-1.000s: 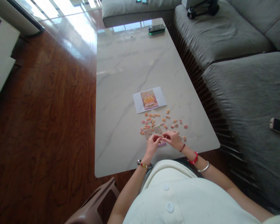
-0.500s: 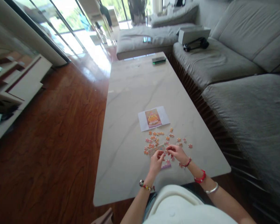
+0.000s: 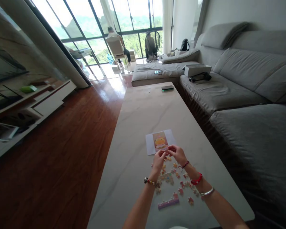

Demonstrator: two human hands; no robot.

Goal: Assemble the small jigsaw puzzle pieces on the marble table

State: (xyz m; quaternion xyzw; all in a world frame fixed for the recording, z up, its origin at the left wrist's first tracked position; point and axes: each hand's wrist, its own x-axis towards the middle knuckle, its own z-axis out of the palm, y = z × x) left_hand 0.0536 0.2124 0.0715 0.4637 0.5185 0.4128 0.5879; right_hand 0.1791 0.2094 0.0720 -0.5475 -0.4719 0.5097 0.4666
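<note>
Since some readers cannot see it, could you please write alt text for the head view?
A person's left hand and right hand are close together, apparently pinching something indistinct, near a printed sheet showing a yellow character. Loose puzzle pieces and a purple strip lie nearer on a pale table, beside a gray sofa.

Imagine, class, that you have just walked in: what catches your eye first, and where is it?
First come the left hand and right hand, pinching something small by the near edge of the printed sheet. Below them, puzzle pieces lie scattered on the pale table, with a purple strip near the viewer. Bright windows stand out at the far end of the room.
</note>
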